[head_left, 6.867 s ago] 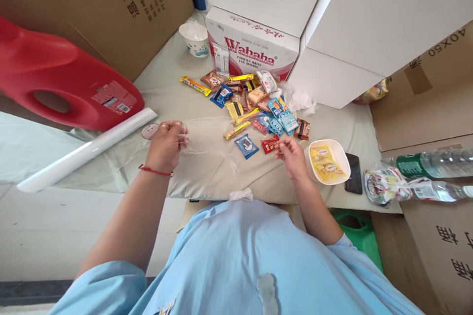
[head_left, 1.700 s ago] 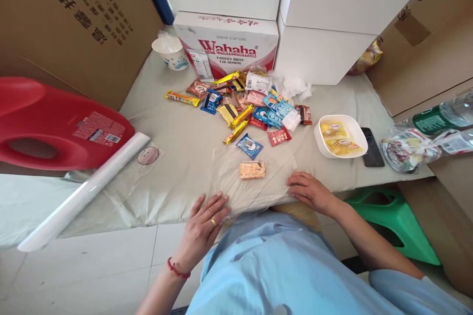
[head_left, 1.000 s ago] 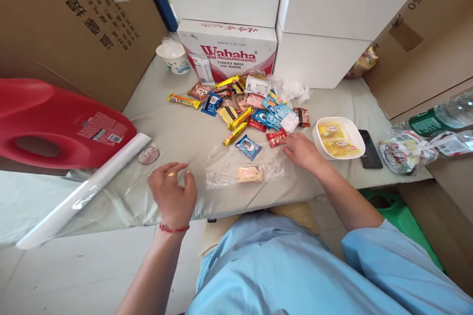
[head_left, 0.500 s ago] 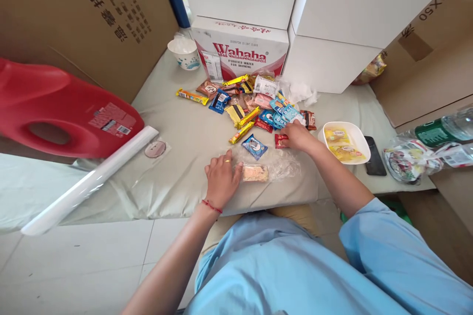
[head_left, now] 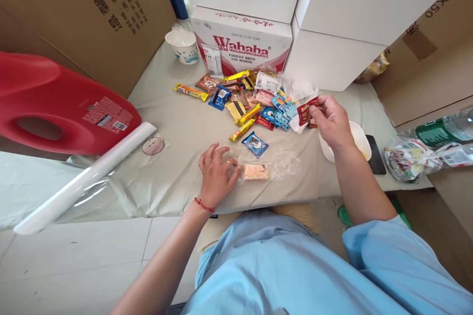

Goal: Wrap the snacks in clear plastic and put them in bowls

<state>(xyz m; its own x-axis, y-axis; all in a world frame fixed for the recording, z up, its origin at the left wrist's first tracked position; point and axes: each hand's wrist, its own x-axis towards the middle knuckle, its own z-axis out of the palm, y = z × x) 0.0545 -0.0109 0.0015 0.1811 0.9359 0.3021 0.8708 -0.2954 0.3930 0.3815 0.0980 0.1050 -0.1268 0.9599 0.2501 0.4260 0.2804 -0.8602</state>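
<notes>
My right hand (head_left: 332, 120) pinches a small red snack packet (head_left: 308, 111) by its edge, lifted above the right side of the snack pile. Close to the table's front edge, my left hand (head_left: 219, 173) has its fingers apart and holds nothing. Just right of its thumb lies a pale, crumbly snack bar (head_left: 255, 172), beside a piece of clear plastic wrap (head_left: 286, 167). A blue snack packet (head_left: 254, 144) sits a little behind the bar. Further back is a heap of wrapped snacks (head_left: 244, 101) in yellow, blue, brown, pink and red.
A white plastic bowl (head_left: 360, 138) is partly hidden behind my right forearm, with a dark phone (head_left: 376, 156) next to it. On the left are a red jug (head_left: 70, 108) and a white roll (head_left: 88, 177). Behind stand a paper cup (head_left: 183, 48) and a Wahaha carton (head_left: 242, 42).
My right hand has picked up the red packet from the table and moved up and right with it. My left hand has shifted slightly left, its fingers more raised.
</notes>
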